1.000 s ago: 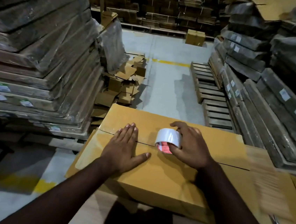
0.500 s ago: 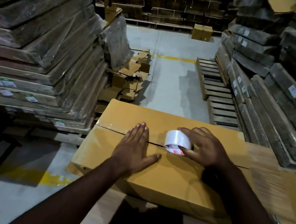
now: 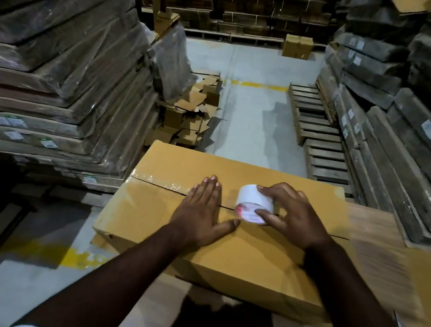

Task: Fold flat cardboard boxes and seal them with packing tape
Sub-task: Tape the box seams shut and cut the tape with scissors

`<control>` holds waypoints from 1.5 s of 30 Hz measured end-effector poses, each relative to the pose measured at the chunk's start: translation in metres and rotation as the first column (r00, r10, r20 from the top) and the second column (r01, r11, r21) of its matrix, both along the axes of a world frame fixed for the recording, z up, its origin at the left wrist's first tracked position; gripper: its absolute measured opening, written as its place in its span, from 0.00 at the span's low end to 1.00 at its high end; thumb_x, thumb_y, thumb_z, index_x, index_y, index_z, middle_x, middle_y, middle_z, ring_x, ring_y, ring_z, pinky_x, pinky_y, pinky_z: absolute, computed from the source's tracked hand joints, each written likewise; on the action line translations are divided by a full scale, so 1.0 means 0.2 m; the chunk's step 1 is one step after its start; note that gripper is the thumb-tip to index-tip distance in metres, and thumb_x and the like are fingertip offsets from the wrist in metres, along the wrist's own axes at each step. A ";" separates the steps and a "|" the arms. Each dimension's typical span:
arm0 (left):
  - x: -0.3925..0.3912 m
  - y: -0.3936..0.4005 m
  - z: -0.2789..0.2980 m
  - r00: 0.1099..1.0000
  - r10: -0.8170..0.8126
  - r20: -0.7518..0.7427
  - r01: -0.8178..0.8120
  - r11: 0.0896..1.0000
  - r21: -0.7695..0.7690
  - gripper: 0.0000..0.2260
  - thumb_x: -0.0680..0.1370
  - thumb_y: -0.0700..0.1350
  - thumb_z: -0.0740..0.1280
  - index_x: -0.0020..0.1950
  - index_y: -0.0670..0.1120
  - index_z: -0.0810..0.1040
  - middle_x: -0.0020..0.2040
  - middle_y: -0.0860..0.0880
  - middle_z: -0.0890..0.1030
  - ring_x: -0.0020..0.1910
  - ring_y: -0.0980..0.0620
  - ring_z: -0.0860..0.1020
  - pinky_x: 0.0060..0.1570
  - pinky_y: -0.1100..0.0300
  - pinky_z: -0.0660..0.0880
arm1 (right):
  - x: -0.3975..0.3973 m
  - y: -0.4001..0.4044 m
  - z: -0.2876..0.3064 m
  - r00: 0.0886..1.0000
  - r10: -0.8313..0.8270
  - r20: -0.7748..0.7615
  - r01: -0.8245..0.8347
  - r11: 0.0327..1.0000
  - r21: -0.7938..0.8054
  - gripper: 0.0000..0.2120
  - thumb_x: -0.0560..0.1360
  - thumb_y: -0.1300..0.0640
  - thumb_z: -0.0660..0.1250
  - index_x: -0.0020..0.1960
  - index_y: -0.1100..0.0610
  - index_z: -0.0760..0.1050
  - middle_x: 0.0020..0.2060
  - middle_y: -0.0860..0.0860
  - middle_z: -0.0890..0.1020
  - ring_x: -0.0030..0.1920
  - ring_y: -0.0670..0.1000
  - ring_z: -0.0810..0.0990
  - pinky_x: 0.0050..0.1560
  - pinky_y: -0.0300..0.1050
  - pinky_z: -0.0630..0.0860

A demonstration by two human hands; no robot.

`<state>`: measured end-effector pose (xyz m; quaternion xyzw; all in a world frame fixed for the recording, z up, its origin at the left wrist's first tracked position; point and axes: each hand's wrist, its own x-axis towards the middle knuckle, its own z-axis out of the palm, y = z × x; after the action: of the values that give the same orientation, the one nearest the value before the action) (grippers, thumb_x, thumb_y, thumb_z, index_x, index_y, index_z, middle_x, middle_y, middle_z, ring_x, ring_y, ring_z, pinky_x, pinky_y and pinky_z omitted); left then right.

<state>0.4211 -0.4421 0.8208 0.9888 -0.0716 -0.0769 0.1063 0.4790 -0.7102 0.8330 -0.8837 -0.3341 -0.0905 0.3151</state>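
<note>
A folded brown cardboard box (image 3: 241, 262) lies in front of me on a wooden surface, its two top flaps meeting in a seam. Clear tape (image 3: 159, 182) covers the left stretch of that seam. My left hand (image 3: 201, 212) lies flat and spread on the box, pressing on the seam. Just to its right, my right hand (image 3: 291, 216) grips a white roll of packing tape (image 3: 251, 203) that stands on the seam. The right stretch of the seam shows as a bare slit.
Tall wrapped stacks of flat cardboard (image 3: 59, 72) rise at the left and at the right (image 3: 404, 124). Wooden pallets (image 3: 318, 137) lie on the grey floor at the right. Loose cardboard scraps (image 3: 190, 115) are piled beyond the box. A small box (image 3: 297, 46) stands far back.
The roll in my right hand has moved to the right along the seam, leaving tape behind it. My left hand has followed to the right, still flat on the box.
</note>
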 end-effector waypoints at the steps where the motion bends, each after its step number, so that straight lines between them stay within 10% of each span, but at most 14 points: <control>1: 0.00 0.00 0.00 1.000 -0.003 -0.003 0.003 1.000 0.005 0.49 0.76 0.78 0.46 0.84 0.46 0.37 0.84 0.48 0.34 0.82 0.51 0.34 0.81 0.51 0.38 | 0.01 -0.06 0.02 0.998 -0.015 0.063 0.018 0.999 -0.047 0.24 0.78 0.40 0.69 0.71 0.45 0.77 0.58 0.42 0.78 0.58 0.47 0.79 0.54 0.46 0.67; 12: -0.02 -0.30 0.00 0.999 -0.045 0.017 0.046 0.998 -0.044 0.49 0.76 0.78 0.48 0.84 0.47 0.36 0.84 0.47 0.36 0.82 0.51 0.34 0.82 0.49 0.41 | -0.09 -0.07 -0.02 0.992 0.020 -0.124 -0.021 1.000 -0.001 0.38 0.82 0.53 0.69 0.84 0.39 0.52 0.73 0.46 0.69 0.66 0.51 0.75 0.61 0.47 0.75; 18: -0.02 -0.27 -0.02 0.999 -0.037 0.008 0.037 0.999 -0.010 0.49 0.76 0.78 0.46 0.85 0.48 0.37 0.84 0.49 0.34 0.82 0.52 0.34 0.82 0.50 0.40 | -0.11 -0.24 0.03 0.999 -0.042 -0.028 0.038 0.993 -0.112 0.30 0.84 0.46 0.64 0.83 0.41 0.58 0.62 0.49 0.74 0.60 0.50 0.71 0.59 0.50 0.72; 22: -0.02 -0.28 -0.01 0.999 -0.037 0.015 0.037 0.999 -0.020 0.49 0.76 0.78 0.47 0.84 0.47 0.37 0.84 0.49 0.34 0.82 0.51 0.34 0.82 0.50 0.40 | -0.19 -0.34 0.12 0.994 -0.100 -0.050 0.093 0.987 -0.135 0.30 0.84 0.50 0.65 0.82 0.36 0.59 0.59 0.43 0.71 0.59 0.40 0.67 0.60 0.30 0.65; 31: -0.02 -0.31 -0.01 0.987 -0.150 0.061 0.152 0.988 -0.017 0.46 0.78 0.74 0.45 0.85 0.44 0.39 0.84 0.45 0.36 0.83 0.50 0.34 0.82 0.49 0.38 | -0.23 -0.08 0.10 0.969 -0.211 -0.127 0.219 0.974 0.057 0.32 0.82 0.66 0.64 0.80 0.40 0.63 0.71 0.44 0.70 0.69 0.46 0.72 0.70 0.43 0.71; 35: 0.00 -0.30 -0.02 0.977 -0.206 0.050 0.207 0.978 -0.015 0.45 0.79 0.74 0.44 0.85 0.45 0.39 0.84 0.48 0.36 0.82 0.52 0.34 0.81 0.51 0.37 | -0.24 -0.14 0.14 0.933 -0.288 -0.214 0.292 0.956 -0.013 0.29 0.69 0.49 0.72 0.69 0.40 0.69 0.68 0.40 0.70 0.66 0.48 0.73 0.65 0.43 0.72; 41: -0.02 -0.30 0.00 0.979 -0.205 0.001 0.205 0.979 -0.016 0.45 0.78 0.75 0.43 0.84 0.47 0.36 0.83 0.49 0.33 0.81 0.53 0.32 0.81 0.52 0.36 | -0.16 -0.50 0.25 0.956 -0.265 0.126 0.293 0.888 -0.354 0.33 0.65 0.36 0.78 0.68 0.42 0.80 0.63 0.49 0.79 0.55 0.57 0.81 0.51 0.52 0.72; 45: -0.02 -0.34 0.03 0.985 -0.174 0.012 0.174 0.985 0.007 0.46 0.78 0.75 0.44 0.84 0.45 0.36 0.83 0.47 0.34 0.82 0.51 0.33 0.81 0.51 0.36 | -0.17 -0.51 0.18 0.957 -0.285 -0.047 0.273 0.947 -0.169 0.33 0.70 0.54 0.67 0.75 0.47 0.70 0.69 0.48 0.76 0.64 0.55 0.78 0.60 0.51 0.77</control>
<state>0.4171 -0.5108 0.8260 0.9795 -0.1582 -0.0797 0.0960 0.4447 -0.8118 0.8692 -0.9472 -0.2006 -0.0755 0.2383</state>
